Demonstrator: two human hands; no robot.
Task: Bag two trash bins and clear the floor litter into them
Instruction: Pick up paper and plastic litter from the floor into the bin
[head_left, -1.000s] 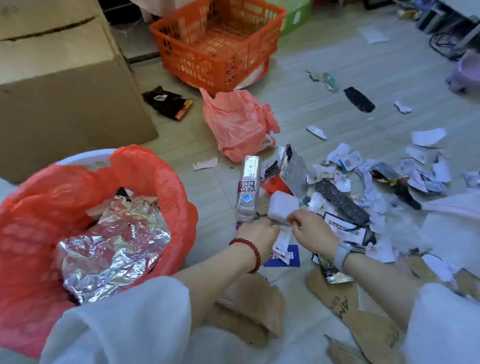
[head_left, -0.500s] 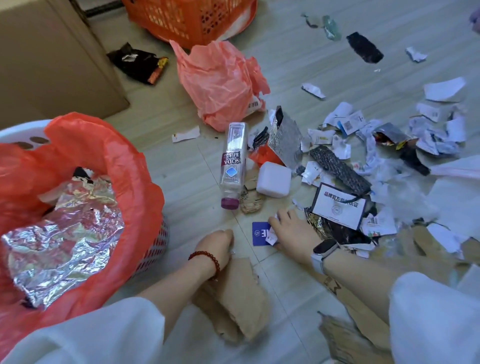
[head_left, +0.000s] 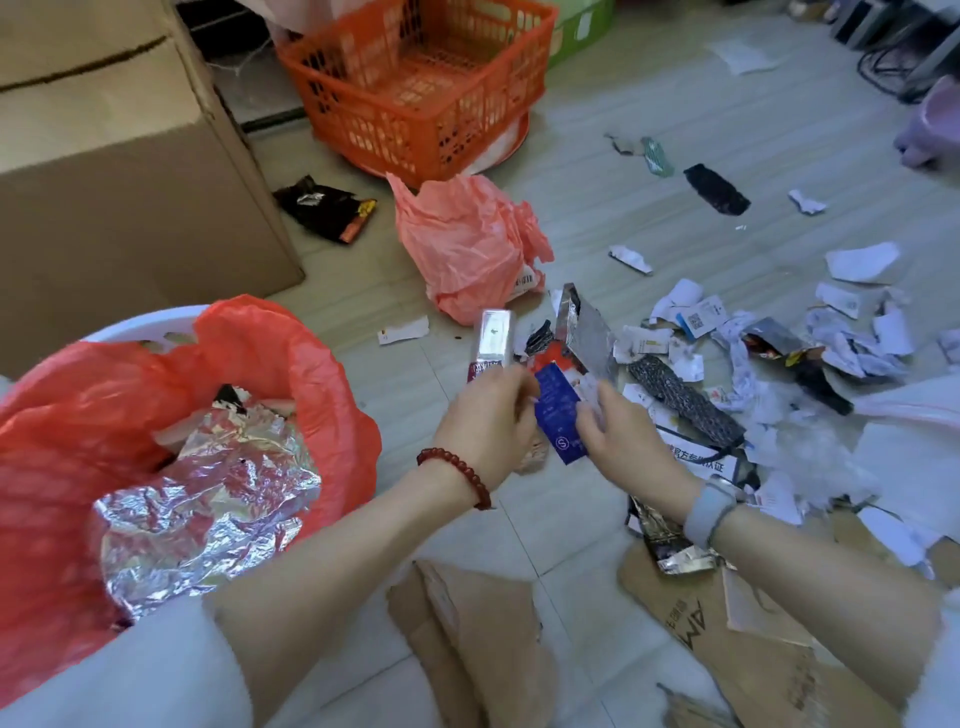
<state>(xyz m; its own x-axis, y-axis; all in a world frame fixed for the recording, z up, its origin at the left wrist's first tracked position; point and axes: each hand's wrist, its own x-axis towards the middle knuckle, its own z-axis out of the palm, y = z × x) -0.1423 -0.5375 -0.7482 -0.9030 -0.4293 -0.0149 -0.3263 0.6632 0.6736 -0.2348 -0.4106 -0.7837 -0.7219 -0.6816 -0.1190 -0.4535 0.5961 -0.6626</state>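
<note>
The white trash bin (head_left: 145, 325) at the left is lined with a red bag (head_left: 291, 364) and holds crumpled silver foil (head_left: 208, 493). Both my hands are raised above the floor with a blue card (head_left: 558, 415) between them. My right hand (head_left: 623, 441) pinches the card's right side along with some white paper scraps. My left hand (head_left: 488, 421), fingers curled, holds the card's upper left edge. A loose pink-red bag (head_left: 467, 249) lies crumpled on the floor beyond. A clear soda bottle (head_left: 493, 338) lies just behind my left hand.
Paper scraps and wrappers (head_left: 779, 364) are strewn to the right. Torn cardboard pieces (head_left: 478, 634) lie by my knees. An orange basket (head_left: 415, 78) and a large cardboard box (head_left: 104, 182) stand at the back. A black snack wrapper (head_left: 327, 208) lies by the box.
My right hand lifted the blue card off the floor. My left hand left the cardboard piece and rose to meet the card. The view tilted back up.
</note>
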